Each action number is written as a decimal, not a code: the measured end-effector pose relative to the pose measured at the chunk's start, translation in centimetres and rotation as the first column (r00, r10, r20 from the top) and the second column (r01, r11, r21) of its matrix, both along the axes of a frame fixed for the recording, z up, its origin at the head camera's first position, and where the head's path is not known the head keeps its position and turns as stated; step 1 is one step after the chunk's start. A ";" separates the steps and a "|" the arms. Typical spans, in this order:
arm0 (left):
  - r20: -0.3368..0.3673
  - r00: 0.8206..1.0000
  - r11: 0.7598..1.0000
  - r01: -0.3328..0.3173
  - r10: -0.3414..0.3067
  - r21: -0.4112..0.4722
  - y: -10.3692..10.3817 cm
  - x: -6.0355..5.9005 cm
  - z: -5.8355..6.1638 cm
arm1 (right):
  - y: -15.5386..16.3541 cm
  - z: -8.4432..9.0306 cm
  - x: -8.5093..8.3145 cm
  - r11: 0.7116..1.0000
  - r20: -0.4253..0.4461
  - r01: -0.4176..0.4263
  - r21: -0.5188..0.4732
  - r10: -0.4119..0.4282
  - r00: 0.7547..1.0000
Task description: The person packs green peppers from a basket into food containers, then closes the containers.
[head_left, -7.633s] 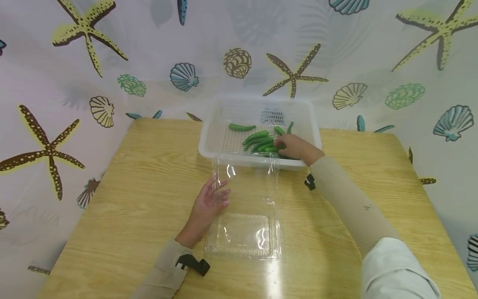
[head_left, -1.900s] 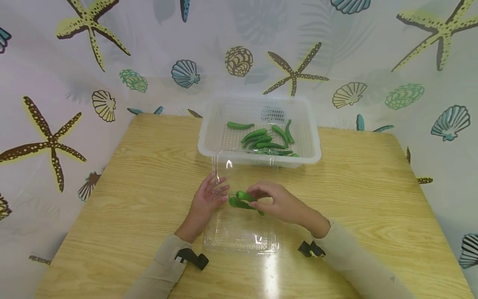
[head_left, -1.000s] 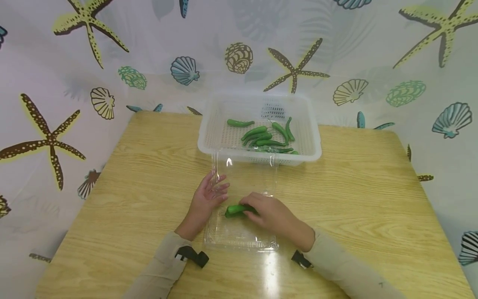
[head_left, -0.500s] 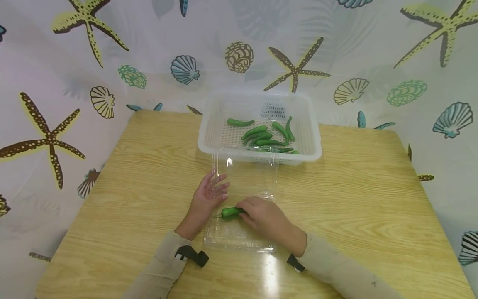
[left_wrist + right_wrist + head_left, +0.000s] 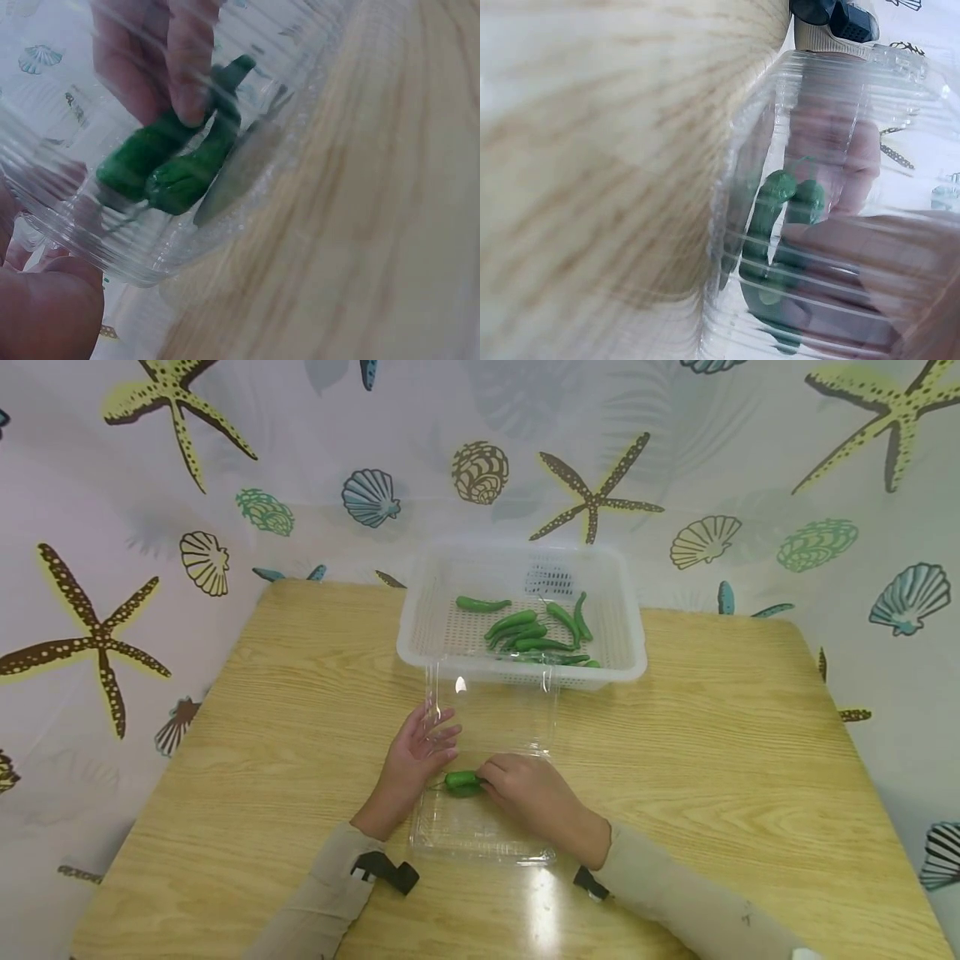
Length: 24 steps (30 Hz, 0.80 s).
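In the near half of the clear clamshell [image 5: 480, 842], two green chillies [image 5: 460, 780] have come down low, pinched in the grip of the right hand [image 5: 531, 792]; their transfer seems nearly done. The left hand [image 5: 408, 762], fingers loose, lies alongside.

- Head: high, facing forward and down across the surface [image 5: 720, 760].
- Wrist views: low, close, tilted, sharing the peppers [image 5: 184, 180] through the clear container [image 5: 487, 842] from opposite sides.

A person's left hand [image 5: 408, 762] with fingers loosely spread, right hand [image 5: 531, 795] back upward, thumb and fingers pinching, left forearm [image 5: 318, 893] slanting from lower left, right forearm [image 5: 667, 885] from lower right
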<state>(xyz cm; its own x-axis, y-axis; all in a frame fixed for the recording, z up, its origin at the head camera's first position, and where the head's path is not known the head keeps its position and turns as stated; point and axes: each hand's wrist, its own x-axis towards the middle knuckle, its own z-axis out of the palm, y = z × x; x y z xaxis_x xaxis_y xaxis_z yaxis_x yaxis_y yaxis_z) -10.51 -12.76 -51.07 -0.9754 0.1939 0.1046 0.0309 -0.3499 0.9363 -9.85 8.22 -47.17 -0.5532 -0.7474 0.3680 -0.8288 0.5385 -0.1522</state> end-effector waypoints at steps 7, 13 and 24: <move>0.002 1.000 1.000 -0.006 0.006 -0.008 0.0 0.0 0.0 | -0.1 -0.2 -0.2 0.999 -0.020 -0.011 0.043 0.012 1.000; 0.002 1.000 1.000 -0.013 0.013 -0.010 0.0 -0.1 0.0 | -0.2 0.0 -0.2 0.996 -0.070 -0.031 0.079 0.037 0.997; 0.002 1.000 1.000 -0.012 0.012 -0.008 0.0 -0.1 0.1 | -0.4 0.2 0.1 0.994 -0.174 0.004 0.112 0.016 0.985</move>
